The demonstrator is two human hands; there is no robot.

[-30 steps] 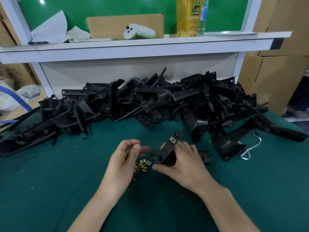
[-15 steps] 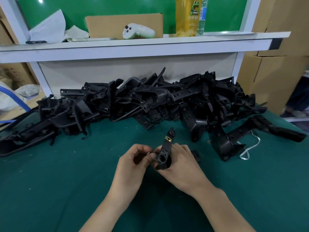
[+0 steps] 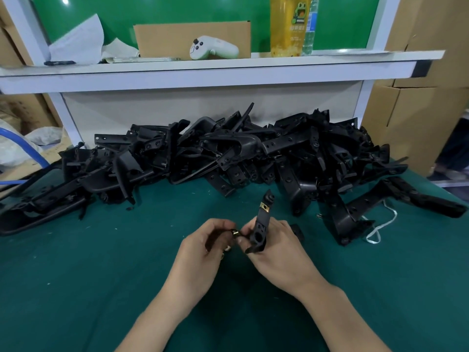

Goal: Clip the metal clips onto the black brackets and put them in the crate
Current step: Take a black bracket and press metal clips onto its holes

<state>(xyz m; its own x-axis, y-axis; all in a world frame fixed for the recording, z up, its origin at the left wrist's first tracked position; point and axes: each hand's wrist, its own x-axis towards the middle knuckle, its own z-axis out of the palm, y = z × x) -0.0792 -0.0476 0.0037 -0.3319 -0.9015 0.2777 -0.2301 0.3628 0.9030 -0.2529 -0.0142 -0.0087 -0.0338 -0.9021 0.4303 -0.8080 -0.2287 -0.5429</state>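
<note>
Your right hand (image 3: 276, 252) holds a black bracket (image 3: 262, 224) upright just above the green bench (image 3: 76, 275), its grip curled round the lower end. One brass-coloured metal clip (image 3: 265, 206) already sits near the bracket's top. Your left hand (image 3: 200, 252) is just beside it, grip narrow — thumb and fingertips pinching a second clip (image 3: 234, 232) close to the bracket's lower end. Behind both hands a long pile of black brackets (image 3: 228, 153) lies across the bench. On the shelf above — a white controller (image 3: 213, 50) and a yellow bottle (image 3: 289, 24).
</note>
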